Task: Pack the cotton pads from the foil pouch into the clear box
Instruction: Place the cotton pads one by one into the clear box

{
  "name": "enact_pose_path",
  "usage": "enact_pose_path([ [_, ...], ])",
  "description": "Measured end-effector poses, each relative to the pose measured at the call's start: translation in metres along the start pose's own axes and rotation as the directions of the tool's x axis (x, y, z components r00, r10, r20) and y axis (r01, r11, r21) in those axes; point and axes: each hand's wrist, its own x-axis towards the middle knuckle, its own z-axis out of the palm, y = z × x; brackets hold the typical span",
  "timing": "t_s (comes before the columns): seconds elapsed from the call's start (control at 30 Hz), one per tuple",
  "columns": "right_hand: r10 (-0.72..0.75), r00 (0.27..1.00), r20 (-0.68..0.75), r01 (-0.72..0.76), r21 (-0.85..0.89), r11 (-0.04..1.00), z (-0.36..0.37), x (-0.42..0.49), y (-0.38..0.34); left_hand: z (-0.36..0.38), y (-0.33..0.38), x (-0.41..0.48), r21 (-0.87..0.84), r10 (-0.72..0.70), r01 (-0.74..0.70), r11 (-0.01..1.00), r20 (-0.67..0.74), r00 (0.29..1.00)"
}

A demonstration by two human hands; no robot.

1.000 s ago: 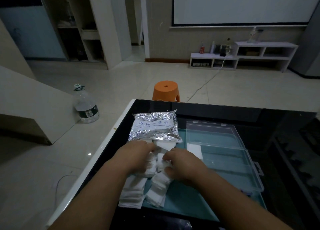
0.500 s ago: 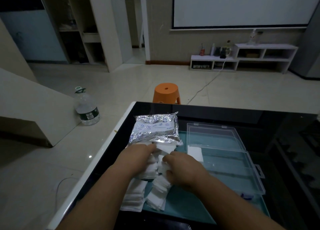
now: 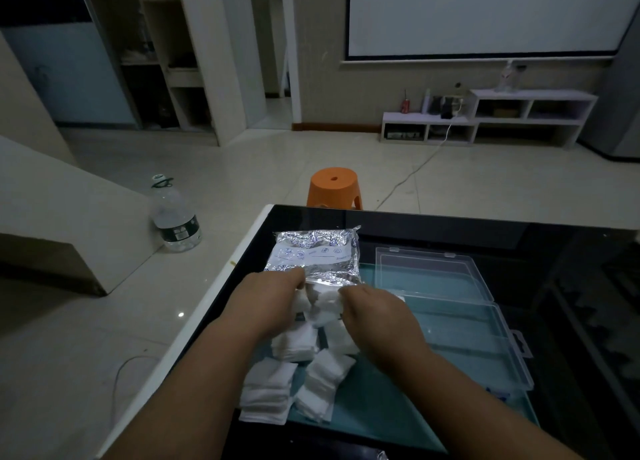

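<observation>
- Box (image 3: 460, 338) open, beside right hand (image 3: 377, 314)
- Pouch (image 3: 317, 255) just beyond both hands
- Left hand (image 3: 270, 300) and right have risen to its mouth; both pinch a pad clump (image 3: 323, 304) between them
- Spare pads (image 3: 298, 345) under wrists; packing barely begun

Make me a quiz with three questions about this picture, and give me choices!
1. Where is the clear box? A. left of the foil pouch B. right of it C. on top of it
2. What colour is the stool? A. orange B. green C. purple
3. The box's lid is: A. shut B. open C. missing
Answers: B, the box lies to the pouch's right on the table; A, the stool past the table is orange; B, the lid lies folded back flat.
</observation>
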Motion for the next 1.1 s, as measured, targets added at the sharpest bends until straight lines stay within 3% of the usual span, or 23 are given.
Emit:
enact_pose_path([
  [0.17, 0.14, 0.988, -0.064, -0.116, 0.291, 0.95, -0.013, 0.001, 0.004, -0.029, 0.01, -0.003, -0.253, -0.073, 0.075, 0.965, 0.016, 0.997],
  [0.33, 0.261, 0.962, -0.082, -0.204, 0.42, 0.884, -0.027, 0.005, 0.017, -0.035, 0.019, 0.004, -0.579, -0.202, 0.185, 0.794, 0.036, 0.979],
  [0.57, 0.391, 0.92, 0.032, -0.327, 0.613, 0.719, -0.05, 0.003, 0.043, -0.022, 0.046, 0.019, -0.784, -0.183, 0.21, 0.585, 0.125, 0.975],
  [0.73, 0.361, 0.926, 0.109, -0.348, 0.612, 0.71, -0.065, 0.0, 0.052, -0.014, 0.07, 0.026, -0.86, -0.117, 0.225, 0.458, 0.193, 0.974],
  [0.97, 0.328, 0.937, 0.12, -0.343, 0.497, 0.797, -0.067, 0.002, 0.057, -0.01, 0.088, 0.027, -0.908, -0.044, 0.216, 0.36, 0.214, 0.976],
  [1.1, 0.317, 0.941, 0.119, -0.337, 0.418, 0.844, -0.066, 0.004, 0.058, -0.015, 0.093, 0.025, -0.932, -0.049, 0.257, 0.255, 0.253, 0.966],
])
